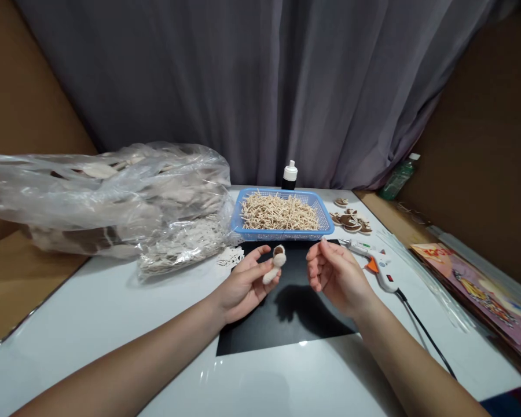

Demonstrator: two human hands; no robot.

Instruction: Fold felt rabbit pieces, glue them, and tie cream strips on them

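Observation:
My left hand (250,282) pinches a small cream felt piece (279,260) between thumb and fingers. This felt piece has a rounded head with a brown spot and a longer pale part hanging below. Across from it, my right hand (336,275) is raised with its fingers loosely curled and no object visible in it. Both hands are above a black mat (260,330). Behind them stands a blue basket (282,235) filled with thin cream-coloured sticks (282,212).
A white glue gun (384,272) with a cord lies at the right, near clear glue sticks (429,284). Brown-and-cream felt pieces (351,222) lie behind it. Large plastic bags (156,197) fill the left. A white-capped bottle (290,175) stands behind the basket; a green bottle (399,178) is far right.

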